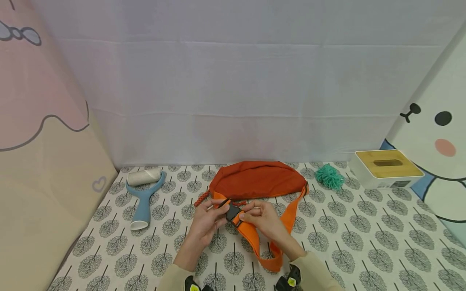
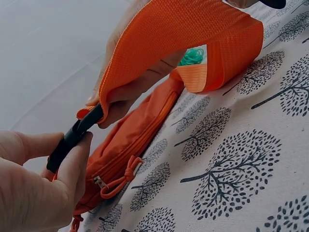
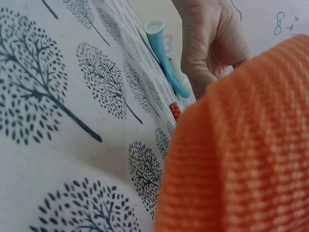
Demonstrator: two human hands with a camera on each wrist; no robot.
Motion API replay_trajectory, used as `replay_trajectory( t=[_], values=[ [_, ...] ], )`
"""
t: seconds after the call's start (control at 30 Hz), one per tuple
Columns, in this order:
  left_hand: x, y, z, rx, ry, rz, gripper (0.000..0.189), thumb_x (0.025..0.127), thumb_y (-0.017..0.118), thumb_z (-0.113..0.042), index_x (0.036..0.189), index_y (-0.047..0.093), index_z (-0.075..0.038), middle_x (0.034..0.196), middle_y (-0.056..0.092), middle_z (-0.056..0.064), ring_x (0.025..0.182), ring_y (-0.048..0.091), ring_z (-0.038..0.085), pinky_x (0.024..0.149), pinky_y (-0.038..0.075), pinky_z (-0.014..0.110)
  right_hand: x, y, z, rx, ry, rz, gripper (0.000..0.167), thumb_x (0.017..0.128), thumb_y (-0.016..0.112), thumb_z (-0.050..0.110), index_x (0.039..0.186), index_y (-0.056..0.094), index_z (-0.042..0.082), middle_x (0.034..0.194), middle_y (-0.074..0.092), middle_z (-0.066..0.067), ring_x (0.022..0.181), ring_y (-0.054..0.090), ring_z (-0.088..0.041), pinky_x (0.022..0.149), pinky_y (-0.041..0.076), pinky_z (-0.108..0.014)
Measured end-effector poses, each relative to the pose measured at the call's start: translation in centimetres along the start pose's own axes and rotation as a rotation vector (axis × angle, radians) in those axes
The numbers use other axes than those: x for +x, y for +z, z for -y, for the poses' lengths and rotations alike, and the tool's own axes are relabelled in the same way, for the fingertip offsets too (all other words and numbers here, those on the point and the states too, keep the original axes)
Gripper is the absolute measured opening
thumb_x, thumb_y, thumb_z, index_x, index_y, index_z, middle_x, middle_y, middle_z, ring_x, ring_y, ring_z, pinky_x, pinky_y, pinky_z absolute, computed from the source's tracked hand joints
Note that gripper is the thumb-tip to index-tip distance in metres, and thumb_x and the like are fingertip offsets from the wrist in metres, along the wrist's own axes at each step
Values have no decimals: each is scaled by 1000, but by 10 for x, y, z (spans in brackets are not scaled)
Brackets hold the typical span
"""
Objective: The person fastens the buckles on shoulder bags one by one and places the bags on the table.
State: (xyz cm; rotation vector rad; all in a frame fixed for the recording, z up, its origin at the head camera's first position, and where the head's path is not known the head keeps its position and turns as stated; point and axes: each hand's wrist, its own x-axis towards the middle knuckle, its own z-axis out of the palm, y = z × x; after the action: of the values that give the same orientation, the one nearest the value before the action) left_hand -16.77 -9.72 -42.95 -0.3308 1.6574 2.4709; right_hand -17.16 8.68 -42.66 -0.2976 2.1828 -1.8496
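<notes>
A red-orange waist bag [image 1: 258, 180] lies at the back of the table, its bright orange strap [image 1: 271, 262] looping toward the front. Between the two hands is the strap's black buckle [image 1: 233, 211], raised off the cloth with its halves together. My left hand [image 1: 207, 222] pinches one end of the buckle between thumb and fingers, as the left wrist view [image 2: 70, 145] also shows. The right hand [image 1: 265, 220] pinches the other end where the webbing enters. In the right wrist view the strap [image 3: 241, 145] hides the right fingers and the buckle.
A blue-handled lint roller [image 1: 143, 202] lies on the left. To the right of the bag sit a green yarn pompom [image 1: 329, 177] and a white tissue box [image 1: 386, 171] with a wooden lid. A tree-patterned cloth [image 1: 364, 250] covers the table; a white curtain hangs behind.
</notes>
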Motion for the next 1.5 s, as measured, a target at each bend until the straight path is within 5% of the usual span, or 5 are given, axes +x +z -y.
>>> replay_trajectory(
  t=[0.63, 1.1, 1.5],
  values=[
    [-1, 2, 2, -20, 1, -18, 20, 93, 60, 5, 112, 54, 9, 126, 52, 33, 94, 69, 24, 83, 57, 32, -2, 3, 0, 39, -30, -2, 27, 93, 66, 8, 112, 61, -10, 97, 72, -23, 80, 71, -21, 67, 55, -24],
    [-3, 5, 2, -37, 1, 39, 23, 95, 56, 6, 116, 48, 12, 135, 40, 38, 103, 65, 29, 83, 56, 29, -2, 2, 1, 26, -32, -18, 25, 92, 67, 9, 110, 62, -8, 96, 72, -21, 80, 70, -21, 67, 54, -24],
    [-1, 4, 4, -29, -1, 33, 22, 94, 58, 5, 114, 49, 9, 130, 47, 31, 98, 66, 23, 82, 57, 30, -2, 1, 0, 24, -34, -5, 26, 92, 67, 10, 110, 61, -8, 99, 72, -21, 84, 70, -22, 70, 56, -25]
  ],
)
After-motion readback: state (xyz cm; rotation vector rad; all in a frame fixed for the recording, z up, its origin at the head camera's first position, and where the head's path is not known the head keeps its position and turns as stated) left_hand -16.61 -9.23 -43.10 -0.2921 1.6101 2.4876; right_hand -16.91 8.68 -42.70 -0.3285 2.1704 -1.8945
